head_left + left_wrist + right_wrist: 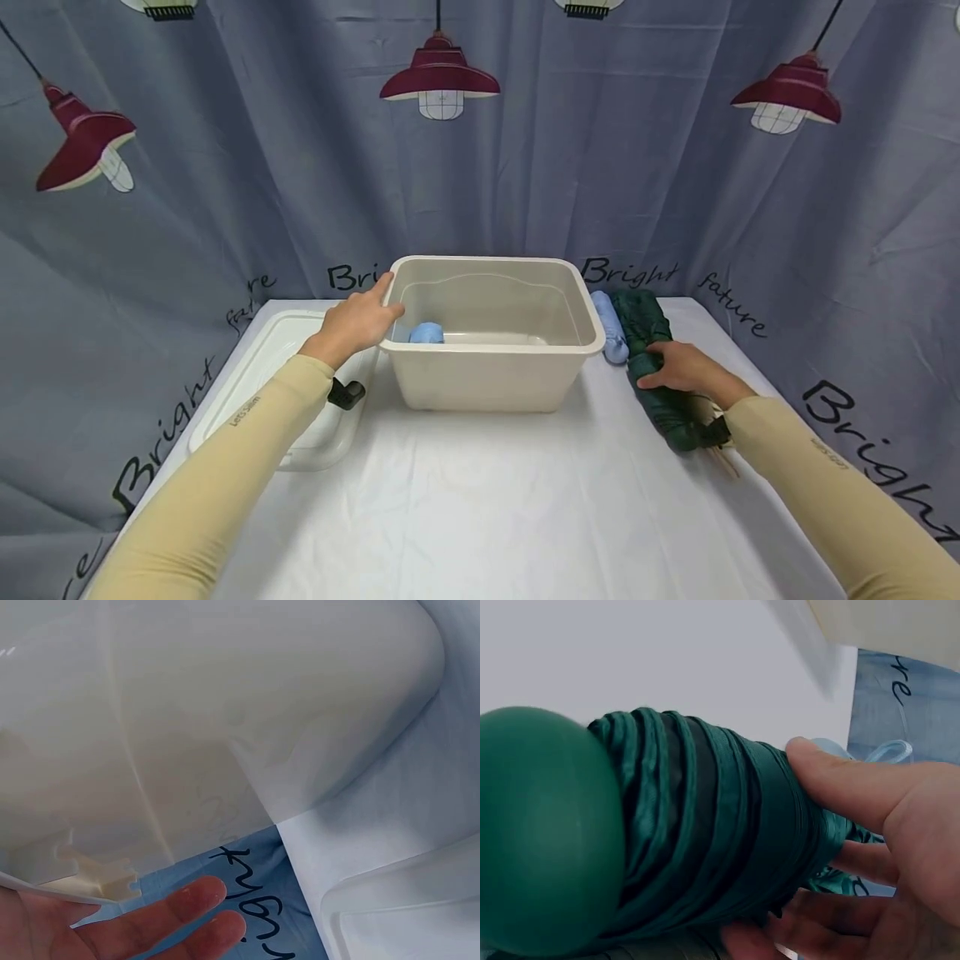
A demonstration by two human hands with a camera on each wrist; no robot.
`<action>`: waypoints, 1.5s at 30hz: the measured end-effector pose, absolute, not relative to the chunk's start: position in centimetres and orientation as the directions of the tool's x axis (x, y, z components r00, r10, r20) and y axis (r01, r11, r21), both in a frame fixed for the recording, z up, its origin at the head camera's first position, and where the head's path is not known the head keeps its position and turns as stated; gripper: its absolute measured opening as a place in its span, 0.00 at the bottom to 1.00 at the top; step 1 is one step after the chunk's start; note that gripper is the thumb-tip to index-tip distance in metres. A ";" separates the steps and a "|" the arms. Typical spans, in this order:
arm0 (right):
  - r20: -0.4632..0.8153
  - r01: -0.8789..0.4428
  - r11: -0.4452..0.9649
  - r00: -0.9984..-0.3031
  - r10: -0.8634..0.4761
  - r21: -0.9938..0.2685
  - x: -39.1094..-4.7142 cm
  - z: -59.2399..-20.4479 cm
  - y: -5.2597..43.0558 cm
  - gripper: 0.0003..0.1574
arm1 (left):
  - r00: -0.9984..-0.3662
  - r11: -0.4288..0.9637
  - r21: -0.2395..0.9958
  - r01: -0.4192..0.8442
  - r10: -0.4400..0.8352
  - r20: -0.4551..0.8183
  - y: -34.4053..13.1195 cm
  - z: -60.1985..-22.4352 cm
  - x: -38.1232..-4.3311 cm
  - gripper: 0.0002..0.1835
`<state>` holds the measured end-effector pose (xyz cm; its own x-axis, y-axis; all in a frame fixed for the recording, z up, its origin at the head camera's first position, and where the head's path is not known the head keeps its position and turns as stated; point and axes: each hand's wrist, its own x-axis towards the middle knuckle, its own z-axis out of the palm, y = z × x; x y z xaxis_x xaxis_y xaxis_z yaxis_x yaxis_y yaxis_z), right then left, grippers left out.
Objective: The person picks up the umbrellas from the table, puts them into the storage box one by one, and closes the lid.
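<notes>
My left hand (354,323) rests at the left rim of a cream plastic bin (487,379), thumb over the edge; two fingers (196,898) stretch out straight beside the outer wall in the left wrist view. Inside the bin lies a light blue roll (427,333), partly hidden by the front wall. On the right, my right hand (686,367) grips a folded dark green umbrella (697,817), thumb on one side and fingers around the other. Its rounded green end (547,829) faces the right wrist camera. Dark green fabric (637,317) extends beyond the hand toward the back.
A light blue rolled bundle (611,329) lies between the bin and the green fabric. Thin wooden sticks (722,460) poke out below the right wrist. Left of the bin, a white lid (251,392) lies flat on the white table (480,500). A printed curtain (495,183) hangs behind.
</notes>
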<state>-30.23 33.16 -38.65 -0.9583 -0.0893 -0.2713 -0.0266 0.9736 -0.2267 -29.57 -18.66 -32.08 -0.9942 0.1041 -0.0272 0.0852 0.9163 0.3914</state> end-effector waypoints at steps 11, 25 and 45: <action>-0.335 -0.025 0.976 -0.937 -0.099 -0.217 -30.3 -38.7 32.3 0.56 | -0.995 0.915 0.394 0.085 0.101 -0.021 -18.8 -32.1 -29.7 0.41; -0.348 -0.026 0.979 -0.932 -0.097 -0.203 -30.5 -38.8 32.0 0.54 | -0.996 0.921 0.383 0.072 0.090 -0.028 -18.7 -32.1 -29.8 0.41; -0.347 -0.035 0.962 -0.928 -0.132 -0.272 -30.4 -38.3 32.3 0.53 | -0.995 0.924 0.375 0.072 0.094 -0.042 -18.6 -32.1 -30.0 0.41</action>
<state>-30.38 32.27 -38.26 -0.9284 -0.1323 -0.3471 -0.0352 0.9616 -0.2723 -29.96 -18.64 -32.07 -0.9947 0.0942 -0.0416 0.0719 0.9243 0.3748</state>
